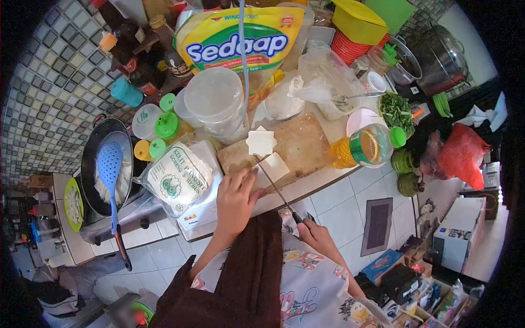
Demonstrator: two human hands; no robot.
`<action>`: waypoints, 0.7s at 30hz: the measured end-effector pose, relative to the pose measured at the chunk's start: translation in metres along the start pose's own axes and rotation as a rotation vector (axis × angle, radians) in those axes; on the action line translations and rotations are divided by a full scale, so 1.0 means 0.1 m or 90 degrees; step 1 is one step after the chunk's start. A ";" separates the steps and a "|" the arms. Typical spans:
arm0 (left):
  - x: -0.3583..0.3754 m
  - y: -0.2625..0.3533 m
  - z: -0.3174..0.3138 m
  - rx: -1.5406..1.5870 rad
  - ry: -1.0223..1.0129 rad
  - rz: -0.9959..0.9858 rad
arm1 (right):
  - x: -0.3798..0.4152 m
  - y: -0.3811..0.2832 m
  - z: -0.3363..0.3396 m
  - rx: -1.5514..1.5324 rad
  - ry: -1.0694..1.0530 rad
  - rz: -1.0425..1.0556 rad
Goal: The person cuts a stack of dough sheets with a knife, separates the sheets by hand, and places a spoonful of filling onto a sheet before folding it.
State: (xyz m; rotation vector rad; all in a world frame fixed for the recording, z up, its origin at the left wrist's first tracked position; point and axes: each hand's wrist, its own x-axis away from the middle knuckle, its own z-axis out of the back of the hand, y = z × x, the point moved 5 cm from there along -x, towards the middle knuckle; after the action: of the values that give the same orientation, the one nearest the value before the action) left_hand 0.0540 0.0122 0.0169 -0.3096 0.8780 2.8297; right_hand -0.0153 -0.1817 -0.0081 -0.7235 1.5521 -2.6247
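Square white wonton wrappers (274, 167) lie near the front of a wooden cutting board (306, 143). My left hand (236, 190) presses down at their left side, its fingers bent and close together; the fingertips partly hide what is under them. In my right hand (316, 236) is the handle of a knife (276, 188), its blade slanting across the wrappers beside my left fingers. Farther back on the board sits another small stack of wrappers (261, 142), its corners fanned out. Left of my left hand is a plastic packet of wonton wrappers (178, 177).
A frying pan (87, 164) with a blue slotted spatula (109, 164) stands on the stove at left. Behind the board are a clear tub (214, 98) and a large yellow pouch (240, 41). An oil bottle (363, 146) lies at the board's right end, near chopped greens (397, 112).
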 end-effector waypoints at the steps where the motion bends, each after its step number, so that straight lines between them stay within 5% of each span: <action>1: 0.00 0.00 -0.01 -0.016 0.006 -0.011 | 0.00 0.03 -0.01 0.028 -0.002 0.007; 21: -0.02 -0.01 -0.02 -0.025 0.009 -0.009 | 0.03 0.11 -0.08 0.063 0.028 -0.011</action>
State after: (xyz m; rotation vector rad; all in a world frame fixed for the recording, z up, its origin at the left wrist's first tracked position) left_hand 0.0563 0.0122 0.0151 -0.3392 0.8205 2.8383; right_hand -0.0234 -0.1809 -0.0194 -0.6805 1.4197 -2.7245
